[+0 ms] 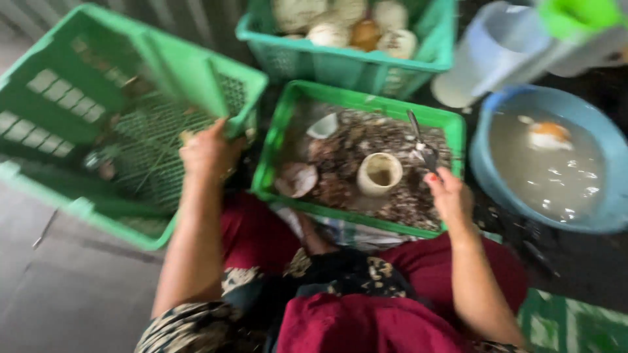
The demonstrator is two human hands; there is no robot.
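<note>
Your left hand (209, 153) grips the rim of the tilted green crate (98, 117). Your right hand (448, 196) holds a metal tool (422, 144) over the crate of husk scraps (288, 104) between both hands.

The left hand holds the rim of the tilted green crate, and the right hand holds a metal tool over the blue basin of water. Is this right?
Not quite. In the head view the right hand holds the metal tool over the middle green crate of shell scraps, not over the blue basin, which stands further right. The left hand does hold the rim of the tilted green crate.
</note>
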